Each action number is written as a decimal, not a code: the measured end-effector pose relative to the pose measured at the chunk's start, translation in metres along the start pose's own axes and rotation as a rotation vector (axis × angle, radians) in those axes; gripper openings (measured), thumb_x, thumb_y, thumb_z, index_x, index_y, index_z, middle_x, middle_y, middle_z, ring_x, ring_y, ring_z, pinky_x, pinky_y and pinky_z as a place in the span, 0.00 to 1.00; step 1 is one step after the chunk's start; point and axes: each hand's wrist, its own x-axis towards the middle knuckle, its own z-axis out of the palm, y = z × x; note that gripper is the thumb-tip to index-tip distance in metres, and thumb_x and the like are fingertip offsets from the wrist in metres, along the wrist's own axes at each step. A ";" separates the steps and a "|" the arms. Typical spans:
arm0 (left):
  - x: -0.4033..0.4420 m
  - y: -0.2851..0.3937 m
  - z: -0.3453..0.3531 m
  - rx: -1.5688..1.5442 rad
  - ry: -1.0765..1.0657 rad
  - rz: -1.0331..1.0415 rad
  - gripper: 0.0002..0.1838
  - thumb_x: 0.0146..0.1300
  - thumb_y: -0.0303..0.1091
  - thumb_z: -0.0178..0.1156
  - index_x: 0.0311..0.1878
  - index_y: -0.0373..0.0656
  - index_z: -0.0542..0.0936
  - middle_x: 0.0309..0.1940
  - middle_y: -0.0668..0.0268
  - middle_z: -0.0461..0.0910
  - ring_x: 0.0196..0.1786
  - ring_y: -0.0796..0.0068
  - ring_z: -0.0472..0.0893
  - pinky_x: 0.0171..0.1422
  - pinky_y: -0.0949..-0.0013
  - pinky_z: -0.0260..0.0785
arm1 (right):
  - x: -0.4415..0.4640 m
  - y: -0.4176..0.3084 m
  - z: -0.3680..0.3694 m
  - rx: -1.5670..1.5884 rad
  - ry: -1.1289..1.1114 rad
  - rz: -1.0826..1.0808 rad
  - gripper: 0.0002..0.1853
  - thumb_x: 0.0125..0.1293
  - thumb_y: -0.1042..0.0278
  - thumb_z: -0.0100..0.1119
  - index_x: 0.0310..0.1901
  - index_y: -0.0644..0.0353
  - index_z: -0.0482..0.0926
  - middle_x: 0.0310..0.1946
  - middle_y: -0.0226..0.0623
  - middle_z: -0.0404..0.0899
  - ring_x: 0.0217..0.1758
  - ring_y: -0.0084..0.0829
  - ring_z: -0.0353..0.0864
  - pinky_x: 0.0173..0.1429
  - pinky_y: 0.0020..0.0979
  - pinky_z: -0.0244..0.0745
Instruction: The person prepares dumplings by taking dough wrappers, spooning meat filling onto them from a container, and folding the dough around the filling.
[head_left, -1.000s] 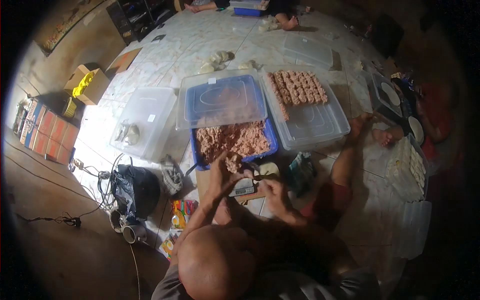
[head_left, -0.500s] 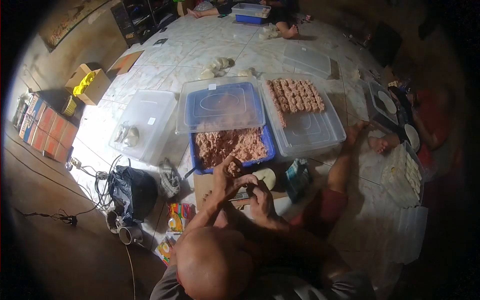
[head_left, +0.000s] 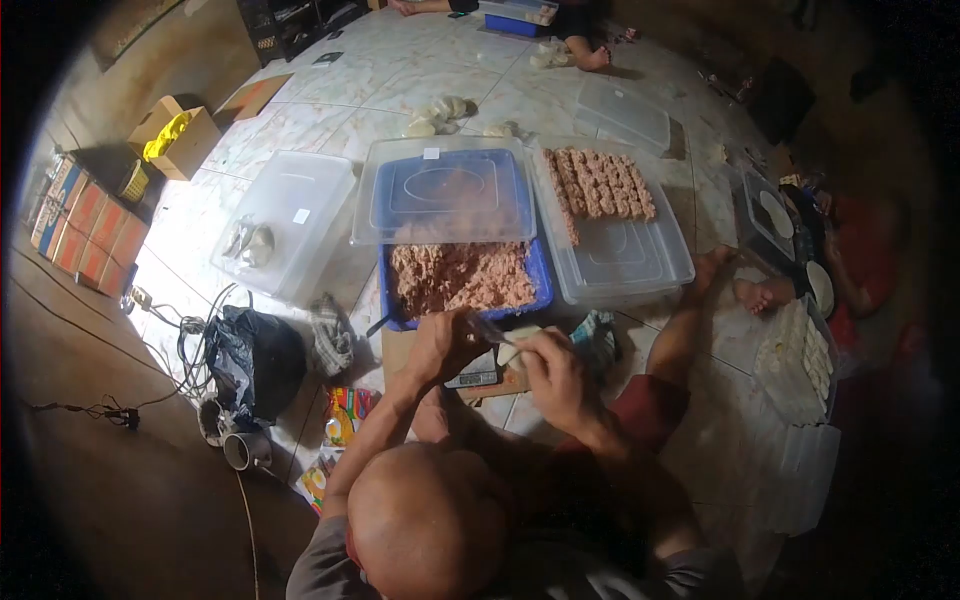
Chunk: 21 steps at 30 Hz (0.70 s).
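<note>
My left hand (head_left: 440,345) is closed around a lump of pinkish minced meat, mostly hidden by the fingers. In my right hand (head_left: 557,375) is a thin metal utensil (head_left: 489,329), perhaps a spoon or spreader, its tip pointing at the left fist. Beneath and between the hands are a pale round stack of what look like dough wrappers (head_left: 512,350) and a small digital scale (head_left: 474,376) on cardboard. Just ahead stands a blue tub of minced meat (head_left: 460,277), its far part covered by a clear lid (head_left: 440,215).
To the right, a clear lidded box (head_left: 625,265) carries rows of shaped meat pieces (head_left: 600,184). A clear lid (head_left: 285,215) lies left. Nearby are a black plastic bag (head_left: 255,365), a cloth (head_left: 331,335), a mug (head_left: 245,452) and cables. Other people sit at the right and far side.
My right hand has moved right and away from the left, and the metal utensil now shows in it. My left fist has turned, hiding more of the meat. The scale has come into view.
</note>
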 end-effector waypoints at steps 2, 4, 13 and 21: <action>0.006 0.006 -0.009 -0.128 -0.055 0.109 0.16 0.51 0.37 0.77 0.38 0.39 0.83 0.28 0.56 0.85 0.32 0.56 0.85 0.39 0.60 0.76 | 0.002 0.013 0.005 -0.082 0.004 -0.126 0.07 0.68 0.78 0.52 0.44 0.68 0.78 0.42 0.51 0.78 0.44 0.50 0.80 0.51 0.43 0.75; 0.010 -0.002 -0.019 -0.188 -0.031 0.125 0.18 0.51 0.37 0.77 0.38 0.38 0.82 0.28 0.54 0.84 0.33 0.56 0.85 0.40 0.60 0.76 | 0.001 -0.001 -0.006 -0.004 0.060 -0.076 0.07 0.69 0.78 0.52 0.44 0.69 0.79 0.40 0.51 0.79 0.45 0.50 0.81 0.51 0.42 0.75; 0.003 -0.005 -0.026 -0.114 -0.169 0.062 0.21 0.49 0.35 0.76 0.45 0.34 0.82 0.33 0.46 0.84 0.36 0.48 0.84 0.44 0.56 0.75 | 0.003 -0.019 -0.005 0.010 0.136 -0.033 0.07 0.69 0.77 0.53 0.43 0.66 0.81 0.39 0.49 0.80 0.46 0.49 0.82 0.51 0.41 0.76; -0.006 -0.019 -0.012 -0.188 -0.142 -0.014 0.23 0.48 0.36 0.77 0.45 0.36 0.81 0.32 0.49 0.83 0.33 0.50 0.83 0.39 0.58 0.73 | 0.003 -0.003 -0.005 0.096 0.049 0.024 0.06 0.69 0.77 0.55 0.43 0.66 0.81 0.38 0.48 0.81 0.44 0.46 0.83 0.49 0.39 0.76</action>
